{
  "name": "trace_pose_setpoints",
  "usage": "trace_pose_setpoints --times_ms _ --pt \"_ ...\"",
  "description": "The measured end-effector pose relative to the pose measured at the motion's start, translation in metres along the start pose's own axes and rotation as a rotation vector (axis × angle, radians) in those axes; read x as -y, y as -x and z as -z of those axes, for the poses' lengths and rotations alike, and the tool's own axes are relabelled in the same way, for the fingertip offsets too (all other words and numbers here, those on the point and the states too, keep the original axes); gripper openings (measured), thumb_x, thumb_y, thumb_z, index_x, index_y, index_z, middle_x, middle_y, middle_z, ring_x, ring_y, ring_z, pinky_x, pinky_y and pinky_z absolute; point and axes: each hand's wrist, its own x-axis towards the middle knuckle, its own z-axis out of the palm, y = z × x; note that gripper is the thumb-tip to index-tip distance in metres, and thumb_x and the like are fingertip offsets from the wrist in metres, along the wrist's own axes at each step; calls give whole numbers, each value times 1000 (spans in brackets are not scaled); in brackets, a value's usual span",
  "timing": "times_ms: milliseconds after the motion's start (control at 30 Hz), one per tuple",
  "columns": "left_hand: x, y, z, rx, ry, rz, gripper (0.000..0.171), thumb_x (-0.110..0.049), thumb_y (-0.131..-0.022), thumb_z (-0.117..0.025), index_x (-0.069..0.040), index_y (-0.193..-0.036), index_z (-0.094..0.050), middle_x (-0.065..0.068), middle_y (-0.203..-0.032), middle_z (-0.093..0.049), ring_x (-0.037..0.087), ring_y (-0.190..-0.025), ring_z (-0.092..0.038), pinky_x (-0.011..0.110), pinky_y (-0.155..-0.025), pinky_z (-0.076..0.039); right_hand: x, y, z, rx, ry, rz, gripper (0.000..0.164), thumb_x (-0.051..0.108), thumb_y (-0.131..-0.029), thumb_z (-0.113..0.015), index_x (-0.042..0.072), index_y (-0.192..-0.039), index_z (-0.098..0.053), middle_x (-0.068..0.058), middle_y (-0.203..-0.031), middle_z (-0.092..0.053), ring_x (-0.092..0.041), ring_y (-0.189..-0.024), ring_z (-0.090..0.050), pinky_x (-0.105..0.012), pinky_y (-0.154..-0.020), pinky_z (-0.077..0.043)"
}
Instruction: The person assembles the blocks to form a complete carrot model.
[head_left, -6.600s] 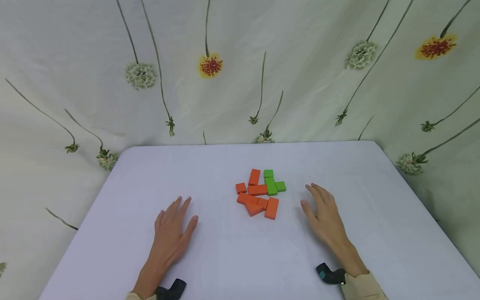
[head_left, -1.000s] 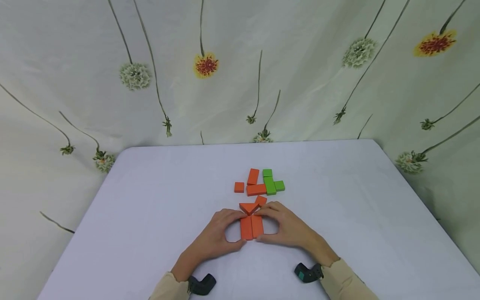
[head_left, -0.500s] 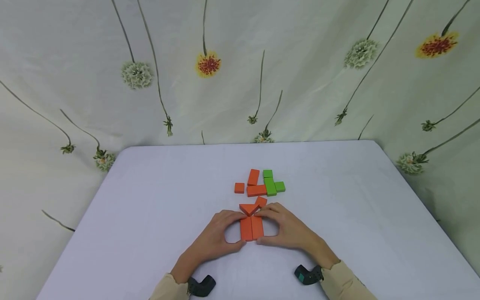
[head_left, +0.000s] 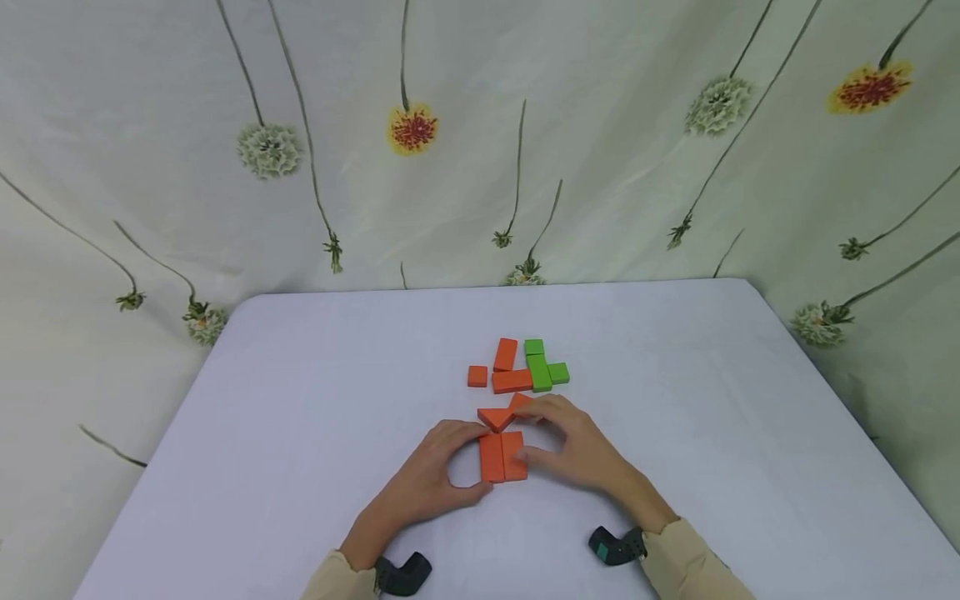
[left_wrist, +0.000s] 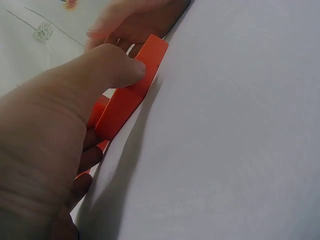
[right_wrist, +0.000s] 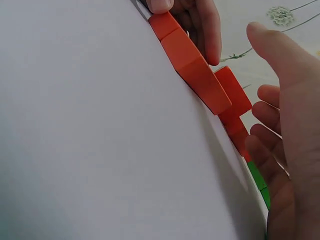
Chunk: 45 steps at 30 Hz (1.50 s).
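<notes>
Two orange rectangular blocks lie side by side, long edges together, at the front of the pile: a left block [head_left: 491, 460] and a right block [head_left: 512, 450]. My left hand [head_left: 427, 467] holds the left one, thumb at its near end and fingertips at its far end; the left wrist view shows the thumb pressing the orange block's face [left_wrist: 120, 112]. My right hand [head_left: 577, 446] is off the right block, thumb and fingers apart. Its fingertips overlap a small orange block [head_left: 519, 401]. An orange triangular block [head_left: 493, 417] sits just behind the pair, point toward me.
Farther back are an orange cube [head_left: 477, 377], an upright-lying orange block [head_left: 506, 355], a crosswise orange block [head_left: 512, 382] and several green blocks [head_left: 538, 372] grouped together. The white table [head_left: 337, 358] ends at a flowered cloth [head_left: 465, 200]. Both wrists carry black devices [head_left: 403, 575].
Since the first frame, both hands came to the middle, and two orange blocks were set side by side with the triangle turned behind them. Just now my right hand let go and shifted back.
</notes>
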Motion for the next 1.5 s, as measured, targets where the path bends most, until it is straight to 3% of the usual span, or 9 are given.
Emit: trace_pose_setpoints --times_ms 133,267,433,800,1033,1267,1500 --pt "-2 1 1 4 8 16 67 -31 -81 -88 -17 -141 -61 -6 -138 -61 14 -131 -52 42 -111 -50 -1 -7 -2 -79 32 -33 42 24 -90 -81 14 -129 -68 3 -122 -67 -13 -106 -62 -31 -93 -57" --pt "-2 1 1 4 17 16 69 -31 -80 -89 -17 -142 -60 -6 -138 -61 14 -132 -52 41 -111 -50 -1 -14 -4 -160 75 -127 42 22 -92 -79 9 -130 -68 -1 -118 -69 -15 -102 -65 -31 -89 -60" --pt "1 0 -1 4 -3 -3 67 -33 -81 -88 -19 -140 -61 -8 -136 -61 12 -130 -52 39 -110 -51 -3 -21 -7 -204 91 -202 41 21 -93 -78 6 -130 -68 -3 -115 -68 -18 -103 -65 -36 -91 -60" --pt "-2 -1 -1 19 -14 -12 63 -32 -81 -88 -20 -138 -62 -8 -135 -60 11 -130 -51 38 -110 -50 0 -35 -15 -187 228 -311 41 28 -95 -73 8 -131 -70 -10 -119 -63 -21 -96 -56 -36 -80 -51" --pt "-3 0 0 9 -26 -7 63 -33 -81 -88 -20 -138 -62 -7 -135 -60 11 -130 -51 38 -110 -51 6 -47 -18 -201 270 -339 35 24 -94 -73 8 -125 -73 -13 -125 -64 -27 -109 -61 -41 -89 -58" --pt "-3 1 1 8 -18 -2 63 -32 -82 -87 -18 -138 -63 -5 -136 -60 13 -130 -51 38 -110 -50 11 -56 -14 -149 308 -324 40 25 -91 -79 6 -126 -72 -16 -135 -64 -34 -125 -60 -50 -102 -55" --pt "-3 3 2 5 -21 10 62 -32 -82 -87 -18 -138 -63 -5 -136 -61 13 -130 -52 39 -110 -50 9 -61 -13 -111 290 -331 43 26 -88 -83 8 -126 -72 -10 -130 -69 -29 -120 -64 -45 -100 -57"
